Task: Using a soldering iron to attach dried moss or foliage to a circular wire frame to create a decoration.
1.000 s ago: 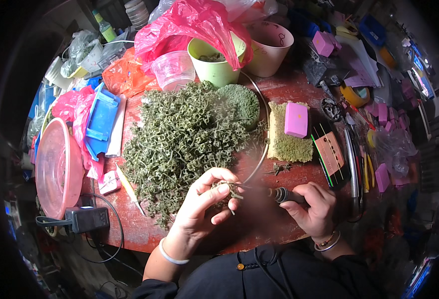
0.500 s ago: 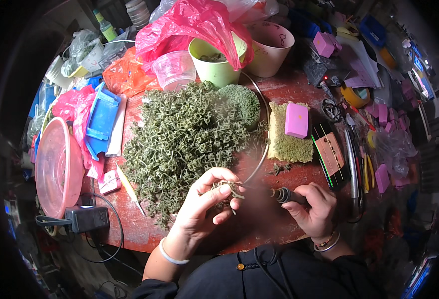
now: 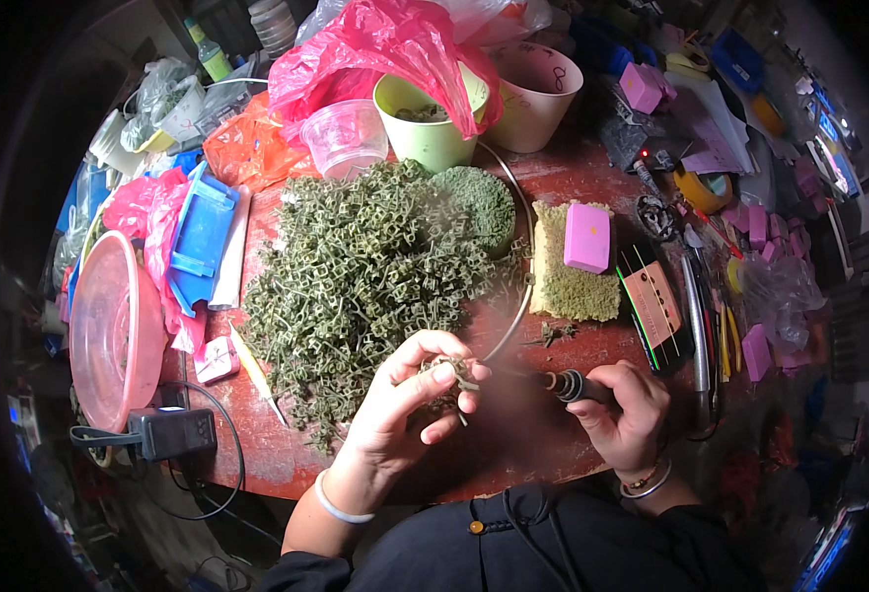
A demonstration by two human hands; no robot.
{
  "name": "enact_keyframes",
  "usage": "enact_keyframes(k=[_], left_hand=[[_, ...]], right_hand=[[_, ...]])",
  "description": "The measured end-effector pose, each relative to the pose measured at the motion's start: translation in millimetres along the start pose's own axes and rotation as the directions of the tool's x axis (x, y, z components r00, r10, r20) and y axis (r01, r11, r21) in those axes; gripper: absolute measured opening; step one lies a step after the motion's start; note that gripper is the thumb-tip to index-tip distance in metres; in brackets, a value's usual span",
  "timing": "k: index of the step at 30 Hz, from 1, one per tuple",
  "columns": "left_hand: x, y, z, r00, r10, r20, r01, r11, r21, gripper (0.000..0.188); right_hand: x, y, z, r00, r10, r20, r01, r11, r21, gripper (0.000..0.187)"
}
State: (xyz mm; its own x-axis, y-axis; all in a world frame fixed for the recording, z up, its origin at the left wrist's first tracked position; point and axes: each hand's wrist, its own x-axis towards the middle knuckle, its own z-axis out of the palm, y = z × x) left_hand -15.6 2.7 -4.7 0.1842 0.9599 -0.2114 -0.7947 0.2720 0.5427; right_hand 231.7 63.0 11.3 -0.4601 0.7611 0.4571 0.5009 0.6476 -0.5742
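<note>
In front of a big heap of small green pieces [image 3: 356, 266], my left hand [image 3: 405, 395] pinches a little cluster of similar green pieces [image 3: 460, 378] between thumb and fingers. Each piece in the heap looks like a small square loop with a thin stem. Across a short gap, my right hand [image 3: 632, 409] grips the dark handle of a pen-like tool resembling a soldering iron [image 3: 575, 385]. Its metal collar faces the left hand; its tip is blurred by a hazy patch, so I cannot tell whether it touches the cluster.
Behind the heap stand a green cup [image 3: 425, 138], a white cup [image 3: 543, 109] and a pink bag [image 3: 365, 49]. Right of it, a pink block [image 3: 587, 239] sits on a yellow sponge [image 3: 553, 286]. A black adapter [image 3: 172, 434] and pink basin [image 3: 119, 331] are left.
My right hand and the tool in it have shifted slightly to the right, away from the left hand. My left hand stays almost still with the green cluster.
</note>
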Motion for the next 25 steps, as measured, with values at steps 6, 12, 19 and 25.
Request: enact_keyframes(k=[6,12,19,25], left_hand=[[-0.5,0.2,-1.1,0.998,0.051,-0.021,-0.052,0.997,-0.055,0.021],[-0.3,0.3,-1.2,0.999,0.026,-0.031,-0.028,0.998,-0.064,0.021],[-0.5,0.2,-1.6,0.999,0.025,-0.028,-0.027,0.998,-0.06,0.021],[-0.2,-0.8,-4.0,0.999,0.032,-0.014,-0.033,0.997,-0.066,0.023]], right_hand=[[-2.3,0.9,-5.3,0.999,-0.004,0.033,0.004,1.0,0.002,0.037],[-1.4,-0.2,1.0,0.998,-0.022,0.061,0.021,1.0,0.018,0.037],[-0.7,-1.4,1.7,0.996,-0.036,0.079,0.037,0.999,-0.011,0.037],[-3.4,0.8,2.3,0.996,-0.014,0.082,0.014,1.0,-0.003,0.037]])
